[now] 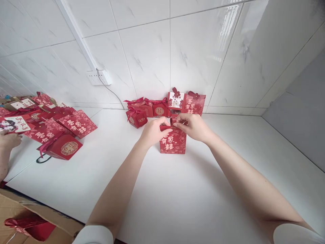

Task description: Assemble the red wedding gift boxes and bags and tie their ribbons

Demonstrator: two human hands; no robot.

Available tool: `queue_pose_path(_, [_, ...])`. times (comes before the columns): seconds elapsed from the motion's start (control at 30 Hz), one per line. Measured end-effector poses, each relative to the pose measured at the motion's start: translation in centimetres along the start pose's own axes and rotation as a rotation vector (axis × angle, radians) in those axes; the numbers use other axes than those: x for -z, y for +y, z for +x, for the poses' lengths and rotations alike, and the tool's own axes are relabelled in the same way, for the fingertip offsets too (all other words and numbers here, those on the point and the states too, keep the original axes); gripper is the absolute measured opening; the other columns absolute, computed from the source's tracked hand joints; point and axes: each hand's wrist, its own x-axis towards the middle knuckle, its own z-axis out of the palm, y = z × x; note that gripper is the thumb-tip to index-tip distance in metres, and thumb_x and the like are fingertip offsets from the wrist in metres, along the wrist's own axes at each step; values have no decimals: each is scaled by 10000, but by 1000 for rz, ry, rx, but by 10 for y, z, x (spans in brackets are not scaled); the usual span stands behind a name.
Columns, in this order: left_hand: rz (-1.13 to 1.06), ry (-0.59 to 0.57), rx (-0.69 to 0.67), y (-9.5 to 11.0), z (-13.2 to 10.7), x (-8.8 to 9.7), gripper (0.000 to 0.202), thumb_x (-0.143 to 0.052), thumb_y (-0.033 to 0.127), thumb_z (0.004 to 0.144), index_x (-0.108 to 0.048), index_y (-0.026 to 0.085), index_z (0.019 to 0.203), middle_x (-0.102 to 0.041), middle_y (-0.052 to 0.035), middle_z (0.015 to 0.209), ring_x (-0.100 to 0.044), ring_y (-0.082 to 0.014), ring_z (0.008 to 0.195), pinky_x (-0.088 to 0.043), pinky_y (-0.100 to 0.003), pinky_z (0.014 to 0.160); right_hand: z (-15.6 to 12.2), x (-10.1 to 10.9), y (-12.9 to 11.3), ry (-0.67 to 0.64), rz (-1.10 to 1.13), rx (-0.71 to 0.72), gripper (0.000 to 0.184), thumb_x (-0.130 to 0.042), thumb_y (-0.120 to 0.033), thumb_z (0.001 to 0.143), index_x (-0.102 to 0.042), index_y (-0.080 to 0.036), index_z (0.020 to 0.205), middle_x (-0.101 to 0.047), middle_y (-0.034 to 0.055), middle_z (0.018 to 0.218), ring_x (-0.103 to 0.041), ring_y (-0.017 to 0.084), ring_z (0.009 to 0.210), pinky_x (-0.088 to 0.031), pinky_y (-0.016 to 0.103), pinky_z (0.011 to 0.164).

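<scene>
A red gift bag (175, 142) with pale floral print and lettering stands upright on the white table before me. At its top left edge, my left hand (154, 130) pinches the rim between thumb and fingers. A dark red strap (173, 121) forms a loop above the bag's top. My right hand (191, 126) holds this strap with thumb and forefinger. Fingers of both hands cover part of the bag's upper edge. Just behind stand two similar upright bags, a white-fronted one (176, 101) and a red one (195, 103), each topped with a flower-like strap.
Red boxes with ribbons (137, 117) sit against the tiled wall. Many red bags and a ribboned box (62, 146) crowd the table's left. Another person's hand (10, 142) holds a card-fronted bag there. A socket strip (99, 78) has a cable. A cardboard box (30, 203) stands below left.
</scene>
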Motion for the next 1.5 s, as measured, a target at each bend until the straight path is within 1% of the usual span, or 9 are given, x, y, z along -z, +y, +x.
queue_pose_path(0.3, [-11,8,-9,-3,0,-3,115,-705,268,796,-620,210,848,-705,31,892,-633,-144,797,-444,-260,732,0,0,-1,21,-49,29,154,-584,-280,867,-566,-202,735,-641,3,710,-544,153,612,-405,287,622])
queue_pose_path(0.53, [-11,7,13,-1,-1,-2,123,-708,289,793,-627,216,850,-705,29,881,-610,-135,733,-431,-265,684,0,-2,0,36,-65,10,171,-577,-298,868,-554,-206,726,-615,-9,668,-493,142,582,-388,289,617])
queue_pose_path(0.7, [-174,11,114,6,1,-5,238,-748,409,753,-640,201,792,-708,4,849,-646,-161,807,-483,-292,761,1,2,4,-21,46,-28,202,-637,-370,835,-594,-194,743,-648,6,708,-538,151,634,-410,292,627])
queue_pose_path(0.8, [-268,-2,161,8,2,-6,230,-758,396,740,-666,194,801,-720,-4,866,-662,-168,847,-497,-303,817,1,3,6,-51,123,-45,218,-664,-391,819,-602,-189,767,-659,16,741,-554,152,654,-414,287,611])
queue_pose_path(1.0, [-236,-49,200,8,1,-6,240,-720,445,770,-735,207,745,-710,5,768,-632,-162,738,-470,-291,701,2,2,8,-70,262,-133,254,-697,-355,794,-564,-199,943,-682,18,784,-591,165,674,-438,288,603])
queue_pose_path(1.1, [-242,-48,191,7,2,-6,243,-711,441,773,-744,205,725,-683,-7,750,-609,-158,707,-450,-283,639,2,5,11,-131,225,-135,281,-677,-365,814,-609,-202,1032,-670,10,768,-571,163,665,-431,295,610])
queue_pose_path(1.27, [-245,-58,164,5,2,-7,215,-702,403,783,-746,206,709,-640,-13,782,-593,-143,702,-445,-280,637,4,4,14,-153,207,-48,295,-686,-458,817,-685,-201,964,-594,-1,764,-492,137,642,-389,284,602])
queue_pose_path(1.4, [-258,-72,168,5,2,-8,187,-706,398,787,-762,223,751,-651,-16,806,-616,-160,748,-456,-294,674,5,-5,11,-41,240,-18,315,-680,-487,819,-628,-182,759,-585,5,743,-495,141,662,-383,285,617])
queue_pose_path(1.5, [-250,-62,173,7,2,-8,183,-699,390,795,-765,225,752,-669,-20,822,-626,-172,771,-456,-304,682,5,-10,7,81,127,1,303,-671,-426,828,-560,-186,681,-572,6,713,-479,138,633,-372,290,619])
